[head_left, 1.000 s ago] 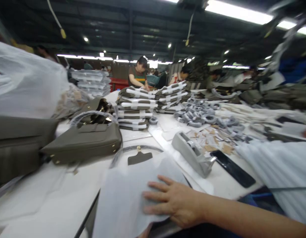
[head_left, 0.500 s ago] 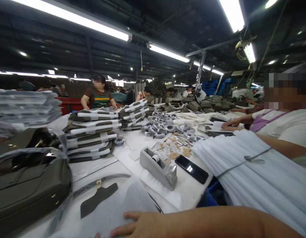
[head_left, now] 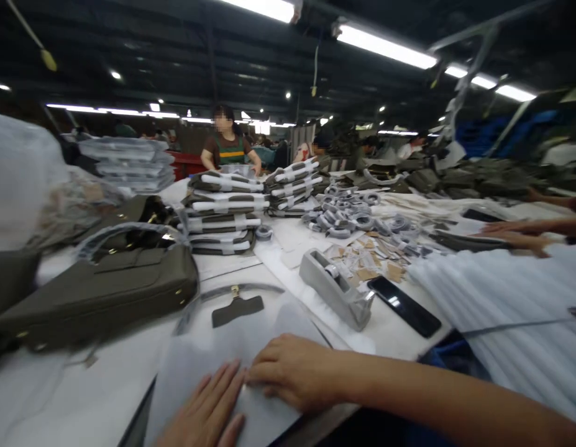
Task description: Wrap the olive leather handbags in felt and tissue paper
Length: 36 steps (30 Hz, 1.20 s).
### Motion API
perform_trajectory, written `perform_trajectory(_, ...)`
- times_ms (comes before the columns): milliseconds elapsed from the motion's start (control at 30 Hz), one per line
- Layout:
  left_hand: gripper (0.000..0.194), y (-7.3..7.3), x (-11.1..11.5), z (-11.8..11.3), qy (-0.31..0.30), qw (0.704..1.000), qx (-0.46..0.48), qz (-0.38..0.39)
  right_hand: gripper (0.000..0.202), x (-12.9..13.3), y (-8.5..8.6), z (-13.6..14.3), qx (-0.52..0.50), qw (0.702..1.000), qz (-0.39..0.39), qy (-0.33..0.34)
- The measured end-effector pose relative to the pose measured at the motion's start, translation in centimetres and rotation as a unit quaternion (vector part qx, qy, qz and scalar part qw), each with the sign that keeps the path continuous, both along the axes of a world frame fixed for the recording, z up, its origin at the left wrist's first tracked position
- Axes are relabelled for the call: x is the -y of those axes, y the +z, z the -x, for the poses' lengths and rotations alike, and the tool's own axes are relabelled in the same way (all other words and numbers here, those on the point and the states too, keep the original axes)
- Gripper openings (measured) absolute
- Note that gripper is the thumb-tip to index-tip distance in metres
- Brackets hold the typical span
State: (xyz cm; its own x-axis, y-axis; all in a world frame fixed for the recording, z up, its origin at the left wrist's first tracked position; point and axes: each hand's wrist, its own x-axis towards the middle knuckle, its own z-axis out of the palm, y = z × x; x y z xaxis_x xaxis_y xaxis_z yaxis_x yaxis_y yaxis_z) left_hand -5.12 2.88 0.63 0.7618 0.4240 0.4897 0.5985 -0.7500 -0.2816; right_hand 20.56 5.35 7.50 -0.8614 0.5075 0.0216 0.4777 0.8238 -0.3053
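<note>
A translucent white wrapping sheet [head_left: 199, 347] lies in front of me over a dark flat piece whose edges show at the sides. Fingers stretched out, my left hand [head_left: 206, 413] rests flat on this sheet. Beside it, my right hand [head_left: 299, 372] has its fingers bent and pressed together, tips down at the sheet by the left fingertips; whatever they hold is hidden. Past the sheet's far edge show an olive tab [head_left: 238, 310] with a gold clasp and a wrapped, curved handle [head_left: 250, 288]. A grey tape dispenser [head_left: 337, 288] stands beyond my right hand.
An olive handbag [head_left: 133, 285] lies at left, with stacked wrapped pieces [head_left: 227, 214] behind it. A phone [head_left: 404, 305], small tan cards [head_left: 371, 261], coiled grey straps [head_left: 343, 217] and a white foam bundle [head_left: 511, 298] are at right. Co-workers stand around.
The view has swung left and down. My left hand has come fully into view on the sheet. My right hand's fingers, spread before, are now bent together beside it.
</note>
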Motion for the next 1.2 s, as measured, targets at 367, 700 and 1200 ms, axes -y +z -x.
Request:
perform_trajectory(367,0.050,2.2,2.9,-1.5,0.091,0.972,0.023,0.214,0.042,1.0,-0.5,-0.5,-0.009,0.998,0.052,0.021)
perform_trajectory(700,0.050,2.5,3.0,-1.5,0.102,0.961,0.016,0.258,0.042,1.2,-0.9,-0.5,-0.030,0.998,0.060,-0.006)
perform_trajectory(1200,0.073,4.9,1.5,-0.1,0.071,0.926,-0.053,0.366,0.061,1.7,-1.0,-1.6,0.048,0.998,-0.030,-0.007)
